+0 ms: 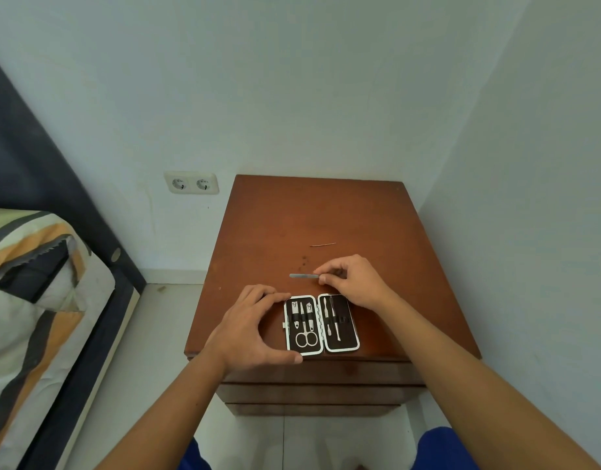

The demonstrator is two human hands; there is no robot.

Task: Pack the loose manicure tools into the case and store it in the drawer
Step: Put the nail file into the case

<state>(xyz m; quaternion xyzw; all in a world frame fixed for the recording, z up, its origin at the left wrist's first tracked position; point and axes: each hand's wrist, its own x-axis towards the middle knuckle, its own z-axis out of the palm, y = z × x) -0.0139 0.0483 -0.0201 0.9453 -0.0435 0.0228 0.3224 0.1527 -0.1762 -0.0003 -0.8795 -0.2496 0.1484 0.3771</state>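
An open black manicure case (341, 344) with a white rim lies on the brown nightstand (265, 228), near its front edge. Scissors, clippers and other tools sit in its straps. My left hand (251, 330) curls around the case's left edge, with the thumb at the front corner and the fingers at the top corner. My right hand (355, 281) pinches the right end of a flat metal nail file (302, 275) just beyond the case. A thin metal tool (322, 245) lies loose farther back on the top.
The nightstand stands in a corner between white walls, with its drawer fronts (312, 391) shut below the top. A bed (31, 300) with striped bedding is at the left. A double wall socket (191, 183) sits on the back wall.
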